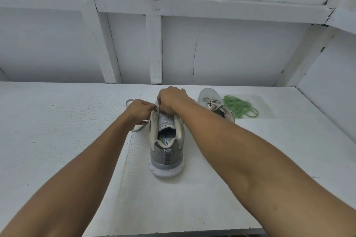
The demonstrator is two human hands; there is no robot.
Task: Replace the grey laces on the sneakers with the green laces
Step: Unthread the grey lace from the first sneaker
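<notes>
The white worktop (57, 140) looks like a textured foam board, and I see a seam running under the near sneaker (166, 152). I'd judge that a hard tug could slide the shoe across it, since nothing pins the heel, which points back at me.

The far sneaker (209, 95) stands just to the right and beyond, still fully laced in grey. My right forearm passes close beside it, so a wide sweep of the elbow could knock it into the green laces (239, 107), which lie in a loose tangle on a clear plastic sheet right of that shoe, untouched. From here the tangle looks likely to knot if it is grabbed carelessly.

My left hand (139, 110) is curled tight at the left edge of the near sneaker's collar, gripping the grey lace (141, 128), whose slack loops out on the worktop to the left. My right hand (171, 99) is also closed, knuckles up over the tongue, and seems to pinch the same lace at the upper eyelets. Its fingertips are hidden, so I can't see exactly where.

Pulling blind, I could snag the lace tip in an eyelet or drag the tongue down into the shoe.

On the insole I can read only "RY FO", with the rest cut off by the collar. The heel tab carries a herringbone pattern and no words I can make out.
</notes>
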